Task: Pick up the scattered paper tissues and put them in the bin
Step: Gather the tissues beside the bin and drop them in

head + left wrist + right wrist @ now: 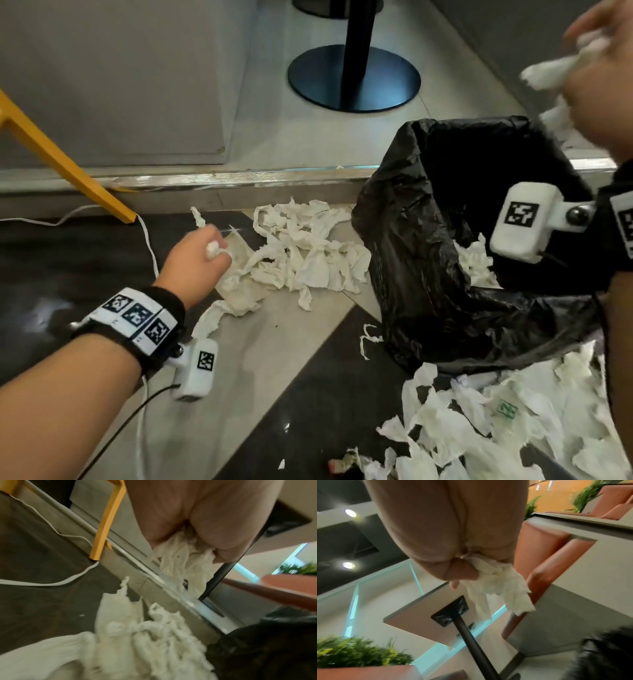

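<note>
White paper tissues (301, 253) lie in a crumpled heap on the floor left of the bin (445, 240), which is lined with a black bag. My left hand (202, 253) grips a bunch of tissue (185, 566) at the heap's left edge. High above the bin's far right rim, my right hand (596, 78) holds a wad of tissue (555, 73), which hangs below the fingers in the right wrist view (501, 588). A few tissues (476, 263) lie inside the bin. More tissues (496, 428) are spread on the floor in front of it.
A black table pedestal (354, 78) stands on a raised grey platform behind a metal-edged step (239, 181). A yellow chair leg (68, 164) and a white cable (147, 236) are at the left. A small piece of litter (339, 464) lies near the bottom edge.
</note>
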Tool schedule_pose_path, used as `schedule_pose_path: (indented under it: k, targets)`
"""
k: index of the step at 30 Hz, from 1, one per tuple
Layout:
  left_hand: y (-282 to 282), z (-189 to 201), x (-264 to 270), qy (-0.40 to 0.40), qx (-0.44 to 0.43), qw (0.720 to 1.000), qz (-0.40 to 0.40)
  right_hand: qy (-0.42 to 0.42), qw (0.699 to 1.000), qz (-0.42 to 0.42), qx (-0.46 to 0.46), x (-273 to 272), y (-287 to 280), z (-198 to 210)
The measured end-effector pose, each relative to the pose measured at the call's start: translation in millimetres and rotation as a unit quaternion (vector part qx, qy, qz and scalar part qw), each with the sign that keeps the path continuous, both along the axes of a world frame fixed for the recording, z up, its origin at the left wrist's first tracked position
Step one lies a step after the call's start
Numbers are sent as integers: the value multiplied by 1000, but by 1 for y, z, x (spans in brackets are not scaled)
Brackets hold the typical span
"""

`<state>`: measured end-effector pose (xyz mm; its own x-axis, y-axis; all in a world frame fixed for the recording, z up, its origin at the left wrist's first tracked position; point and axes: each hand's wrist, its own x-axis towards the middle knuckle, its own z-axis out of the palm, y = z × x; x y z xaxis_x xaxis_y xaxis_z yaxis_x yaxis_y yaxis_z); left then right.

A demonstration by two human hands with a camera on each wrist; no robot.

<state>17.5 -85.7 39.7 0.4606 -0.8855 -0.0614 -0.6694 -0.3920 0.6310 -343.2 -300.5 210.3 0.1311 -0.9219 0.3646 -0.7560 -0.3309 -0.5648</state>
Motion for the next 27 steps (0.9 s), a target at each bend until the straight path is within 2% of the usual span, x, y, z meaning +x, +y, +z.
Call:
schedule_pose_path:
  k: [2,4,5,7,10,12,13,15,18,19,20,22,25,27]
  targets:
    - [-15,23,-13,42,-45,998,-19,135,987,1,87,-5,8,-10]
    - [-33,47,-32,74,-69,993,-58,274,945,-15,177,-14,11,-27]
    - [-44,60,-44,86,-75,991,-76,282,938,-11,199,-17,17,-26]
    - [-69,86,-74,80,-91,985,-123,239,952,-4,190,-27,15,-23]
    - [-112,127,-133,18,-142,962,-234,99,988,-24,118,-46,10,-2]
    - [-138,146,-178,10,-174,939,-295,-20,998,-13,56,-56,13,13]
    - [-146,151,-201,6,-176,933,-315,-43,998,-20,42,-63,12,17]
    - [-158,151,-242,-12,-138,924,-357,-28,999,-23,19,-76,1,22]
    - [-169,129,-271,-59,-5,895,-442,-49,998,-25,15,-84,1,25]
    - [-170,123,-270,-65,23,886,-458,-57,998,-24,30,-83,-4,25]
    - [-170,118,-265,-62,33,883,-465,-60,998,-23,3,-78,6,25]
    - [-166,112,-240,-51,-1,891,-450,-39,998,-52,-14,-100,-10,1]
    - [-149,92,-168,-92,-56,929,-354,23,998,-58,-27,-118,-33,-3]
    - [-128,63,-106,-139,-17,956,-257,6,999,-1,-47,-93,-14,-5]
